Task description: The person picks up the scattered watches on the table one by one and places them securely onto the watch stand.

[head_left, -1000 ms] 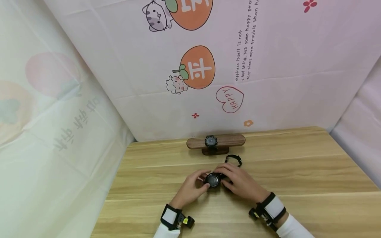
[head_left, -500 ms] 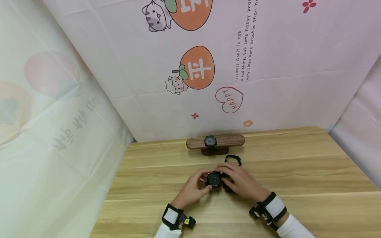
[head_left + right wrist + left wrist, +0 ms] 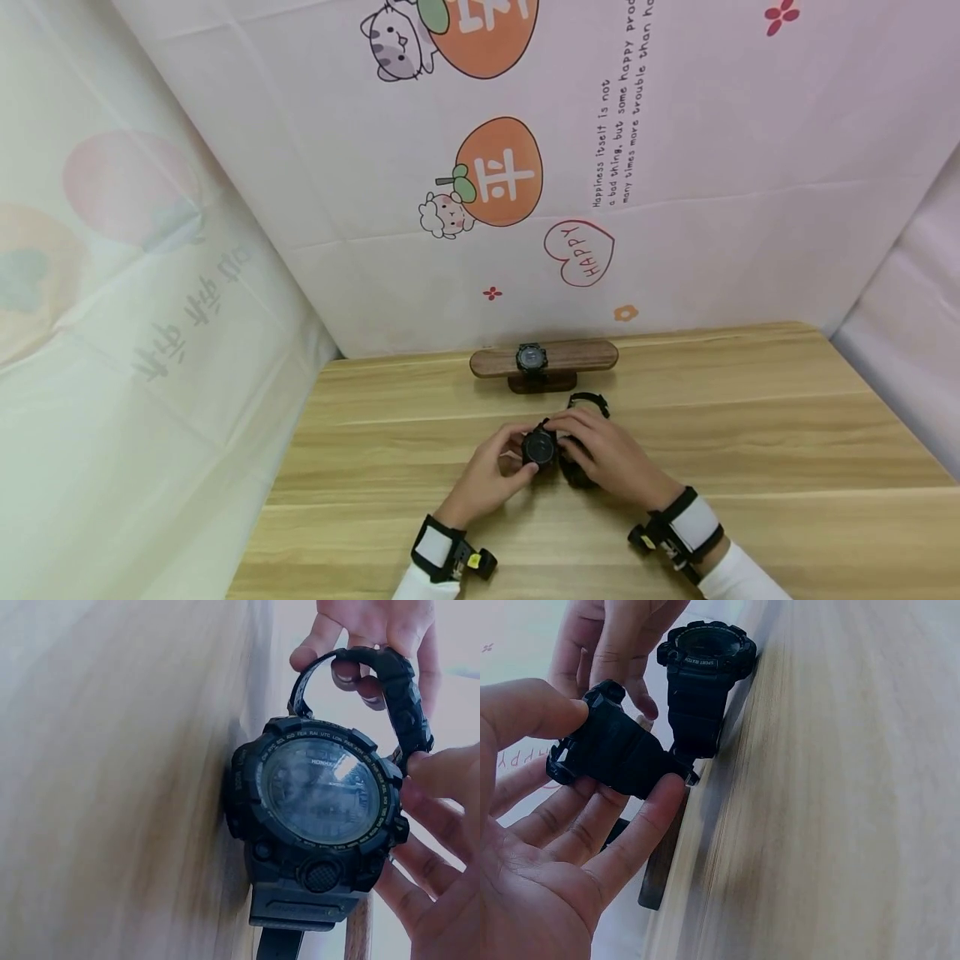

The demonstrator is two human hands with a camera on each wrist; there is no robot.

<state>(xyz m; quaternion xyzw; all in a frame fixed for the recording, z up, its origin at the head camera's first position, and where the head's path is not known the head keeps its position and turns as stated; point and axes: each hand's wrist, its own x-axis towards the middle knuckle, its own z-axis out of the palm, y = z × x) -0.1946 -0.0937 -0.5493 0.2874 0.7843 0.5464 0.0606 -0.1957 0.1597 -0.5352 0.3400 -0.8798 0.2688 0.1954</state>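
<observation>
A black sport watch (image 3: pixel 538 447) is raised between my two hands, its round face turned up in the head view. My left hand (image 3: pixel 489 475) grips its case, thumb at the near edge and fingers at the far side. The right hand (image 3: pixel 609 457) pinches the strap side of that watch (image 3: pixel 403 701). A second black watch (image 3: pixel 322 791) sits on the table close by, large in the right wrist view; in the head view the right hand partly covers it, its strap (image 3: pixel 590 402) showing beyond the fingers. The left wrist view shows the held watch's dark strap (image 3: pixel 619 750).
Behind the hands stands a brown wooden watch stand (image 3: pixel 581 356) with another black watch (image 3: pixel 532 357) fastened around its bar. The wooden table (image 3: pixel 375 475) ends at a printed white cloth (image 3: pixel 675 250) at the back. More cloth hangs at both sides.
The held watch has shifted slightly away from me and tilted, and its face looks darker. My left hand has edged right with it. More of the second watch shows beneath the right hand.
</observation>
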